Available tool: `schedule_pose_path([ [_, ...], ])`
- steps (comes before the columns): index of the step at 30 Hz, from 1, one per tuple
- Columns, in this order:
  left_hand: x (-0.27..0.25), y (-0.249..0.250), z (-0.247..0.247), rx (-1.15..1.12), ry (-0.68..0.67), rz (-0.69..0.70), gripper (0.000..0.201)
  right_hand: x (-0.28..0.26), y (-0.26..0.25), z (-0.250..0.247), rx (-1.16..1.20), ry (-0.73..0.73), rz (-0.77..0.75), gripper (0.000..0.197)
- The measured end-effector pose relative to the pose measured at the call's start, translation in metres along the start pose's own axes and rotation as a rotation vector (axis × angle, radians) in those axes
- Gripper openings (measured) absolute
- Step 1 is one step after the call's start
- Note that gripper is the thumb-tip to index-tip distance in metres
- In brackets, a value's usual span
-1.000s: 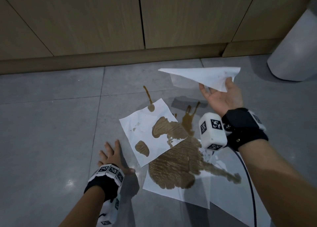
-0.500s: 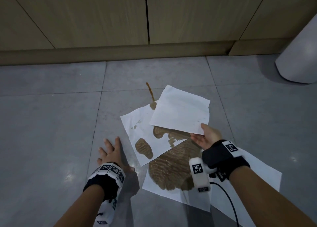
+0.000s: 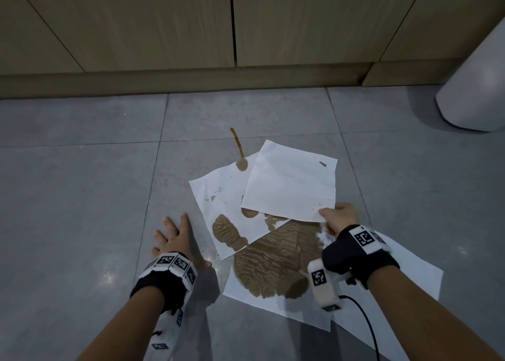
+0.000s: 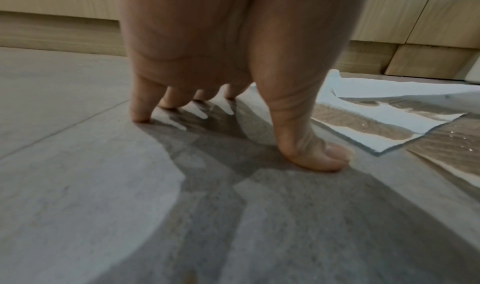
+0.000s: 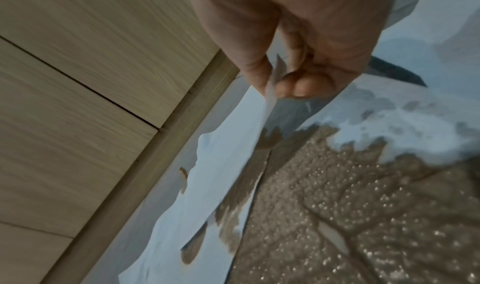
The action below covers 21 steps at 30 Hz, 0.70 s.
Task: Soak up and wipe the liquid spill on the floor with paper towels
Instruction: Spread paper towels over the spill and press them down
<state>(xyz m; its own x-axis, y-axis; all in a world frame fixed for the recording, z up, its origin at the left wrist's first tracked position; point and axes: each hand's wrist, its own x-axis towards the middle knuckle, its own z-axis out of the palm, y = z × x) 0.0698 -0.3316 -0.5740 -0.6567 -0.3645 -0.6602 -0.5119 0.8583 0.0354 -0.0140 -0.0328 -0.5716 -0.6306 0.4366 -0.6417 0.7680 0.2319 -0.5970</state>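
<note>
A brown liquid spill (image 3: 238,142) streaks the grey floor tile beyond several white paper towels. A fresh white towel (image 3: 289,180) lies over the far part, and my right hand (image 3: 332,216) pinches its near right corner (image 5: 271,82) between thumb and fingers. Under it a second towel (image 3: 218,196) shows brown blotches. The nearest towel (image 3: 273,262) is soaked brown (image 5: 350,206) through most of its middle. My left hand (image 3: 175,237) rests on bare floor left of the towels, its fingers (image 4: 140,107) spread and thumb down, holding nothing.
Wooden cabinet doors (image 3: 164,24) and a plinth (image 3: 191,82) run along the far side. A white rounded bin (image 3: 475,87) stands at the far right. Another white sheet (image 3: 410,273) lies under my right forearm. Bare grey tile (image 3: 68,196) stretches to the left.
My right hand brought the fresh towel down from the air and laid it flat over the far part of the spill, then drew back toward me while still pinching its corner. The left hand stayed put.
</note>
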Motion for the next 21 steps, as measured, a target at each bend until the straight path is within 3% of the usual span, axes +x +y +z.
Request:
schedule_pose_path([
  [2, 0.000, 0.000, 0.000, 0.001, 0.004, 0.000, 0.130, -0.002, -0.001, -0.003, -0.076, 0.066, 0.015, 0.061],
  [4, 0.000, -0.001, 0.000, 0.000, 0.007, 0.003, 0.131, -0.003, -0.005, -0.007, -0.154, 0.099, 0.029, 0.075],
  [9, -0.001, -0.001, -0.001, -0.008, -0.003, 0.007, 0.129, -0.007, -0.017, 0.000, -0.272, 0.072, -0.173, 0.074],
  [14, -0.002, -0.001, -0.003, -0.024, -0.001, 0.014, 0.128, -0.017, -0.033, 0.013, -0.761, -0.107, -0.478, 0.077],
  [21, -0.003, 0.000, -0.004, -0.027, -0.015, 0.008, 0.130, -0.009, -0.048, 0.027, -1.144, -0.238, -0.664, 0.073],
])
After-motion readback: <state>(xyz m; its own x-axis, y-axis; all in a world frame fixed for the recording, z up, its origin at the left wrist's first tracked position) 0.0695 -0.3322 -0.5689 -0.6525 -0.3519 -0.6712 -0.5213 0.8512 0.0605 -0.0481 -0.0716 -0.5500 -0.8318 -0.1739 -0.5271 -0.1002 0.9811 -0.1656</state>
